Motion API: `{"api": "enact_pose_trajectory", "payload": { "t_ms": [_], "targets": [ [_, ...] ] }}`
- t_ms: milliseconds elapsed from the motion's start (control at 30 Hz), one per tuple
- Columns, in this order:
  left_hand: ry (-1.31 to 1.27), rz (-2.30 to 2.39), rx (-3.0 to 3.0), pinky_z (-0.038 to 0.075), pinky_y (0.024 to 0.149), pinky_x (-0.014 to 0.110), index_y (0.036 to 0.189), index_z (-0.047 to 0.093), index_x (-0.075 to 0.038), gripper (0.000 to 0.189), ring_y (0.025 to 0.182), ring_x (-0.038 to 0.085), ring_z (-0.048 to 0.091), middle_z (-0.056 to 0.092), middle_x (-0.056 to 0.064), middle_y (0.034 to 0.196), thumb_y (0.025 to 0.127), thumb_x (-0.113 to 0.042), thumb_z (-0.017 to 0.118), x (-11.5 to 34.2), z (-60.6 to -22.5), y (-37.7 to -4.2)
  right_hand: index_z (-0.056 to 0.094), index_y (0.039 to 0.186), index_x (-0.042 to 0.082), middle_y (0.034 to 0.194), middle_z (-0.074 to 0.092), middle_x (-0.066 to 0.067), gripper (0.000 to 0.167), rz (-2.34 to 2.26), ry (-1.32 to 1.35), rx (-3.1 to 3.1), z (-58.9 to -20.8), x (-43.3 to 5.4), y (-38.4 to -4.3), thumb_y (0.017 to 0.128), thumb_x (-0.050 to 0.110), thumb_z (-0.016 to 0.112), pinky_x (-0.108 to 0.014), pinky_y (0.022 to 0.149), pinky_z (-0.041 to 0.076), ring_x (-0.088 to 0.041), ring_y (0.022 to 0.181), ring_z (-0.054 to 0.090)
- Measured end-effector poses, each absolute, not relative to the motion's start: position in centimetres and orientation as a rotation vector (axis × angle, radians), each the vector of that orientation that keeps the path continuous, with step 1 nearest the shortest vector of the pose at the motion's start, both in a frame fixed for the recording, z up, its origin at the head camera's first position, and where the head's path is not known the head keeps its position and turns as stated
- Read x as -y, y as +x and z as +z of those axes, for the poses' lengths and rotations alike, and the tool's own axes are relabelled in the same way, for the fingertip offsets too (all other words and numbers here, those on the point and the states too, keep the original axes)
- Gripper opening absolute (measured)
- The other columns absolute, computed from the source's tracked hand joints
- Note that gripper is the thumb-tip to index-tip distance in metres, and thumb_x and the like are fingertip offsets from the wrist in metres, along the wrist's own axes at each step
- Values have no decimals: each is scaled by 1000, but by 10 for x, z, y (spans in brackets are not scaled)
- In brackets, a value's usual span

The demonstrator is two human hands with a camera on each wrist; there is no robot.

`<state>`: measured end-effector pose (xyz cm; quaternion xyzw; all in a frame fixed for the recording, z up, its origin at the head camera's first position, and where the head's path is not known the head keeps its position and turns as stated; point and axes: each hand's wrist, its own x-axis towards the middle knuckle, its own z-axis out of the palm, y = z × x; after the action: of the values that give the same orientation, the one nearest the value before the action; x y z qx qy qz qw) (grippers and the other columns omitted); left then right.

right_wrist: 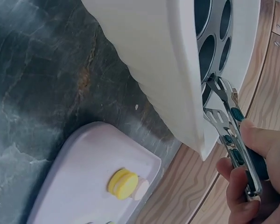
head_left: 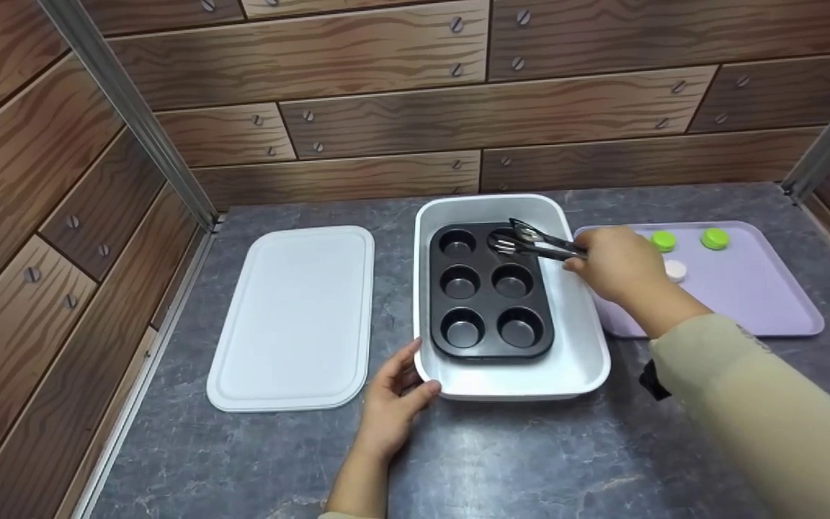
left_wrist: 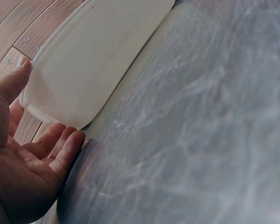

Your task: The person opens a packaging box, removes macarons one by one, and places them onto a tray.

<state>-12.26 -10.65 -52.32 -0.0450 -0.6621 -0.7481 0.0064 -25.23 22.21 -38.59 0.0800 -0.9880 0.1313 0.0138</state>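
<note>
In the head view a black muffin tin [head_left: 485, 295] with several round cups lies inside a deep white bin [head_left: 575, 331]. My right hand [head_left: 620, 263] grips black-and-metal tongs [head_left: 546, 245] over the tin's far right cup. In the right wrist view the tong tips stand apart, with nothing visible between them; the bottom of that cup is hidden. At the bin's near left corner, my left hand [head_left: 386, 411] touches the wall, its thumb on the near side and fingers along the left side. In the left wrist view those fingers look loosely bent.
To the right a purple tray [head_left: 753, 303] carries two green macaron-like rounds [head_left: 715, 238] and a white one [head_left: 675, 271]. The rounds look yellow in the right wrist view. Left of the bin lies a flat white lid [head_left: 292, 317]. Wood-patterned walls [head_left: 386, 130] border the grey table.
</note>
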Motion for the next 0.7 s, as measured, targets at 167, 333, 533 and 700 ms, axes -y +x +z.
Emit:
{"api": "enact_pose_trajectory", "payload": {
  "t_ms": [167,333,533,700],
  "targets": [
    [-131,-2344,2068,58,84,27,149,53,8,64,119,44,65,59,32,141,90,5,78,107,-523,-122,76,103,3,94,73,-20,27,401,234,3090,-388,-216,-257,97,30,75,-59,66,52,-43,84,68],
    [-124,-2320,2099,58,83,28,149,54,6,64,119,43,64,60,30,141,90,4,79,106,-522,-122,77,102,5,91,73,-18,25,383,210,3065,-395,-214,-257,98,29,75,-60,63,51,-44,84,69],
    [-122,-2308,2119,58,80,28,149,54,6,64,118,42,65,61,29,141,90,3,80,107,-522,-123,77,100,7,90,73,-19,17,390,195,2994,-404,-210,-252,98,24,73,-62,61,51,-47,83,69],
    [-122,-2312,2114,57,80,28,149,53,7,64,117,43,65,61,31,140,90,4,79,109,-523,-123,76,94,8,83,71,-17,18,440,211,2918,-407,-210,-247,98,25,72,-59,56,48,-44,75,66]
  ]
}}
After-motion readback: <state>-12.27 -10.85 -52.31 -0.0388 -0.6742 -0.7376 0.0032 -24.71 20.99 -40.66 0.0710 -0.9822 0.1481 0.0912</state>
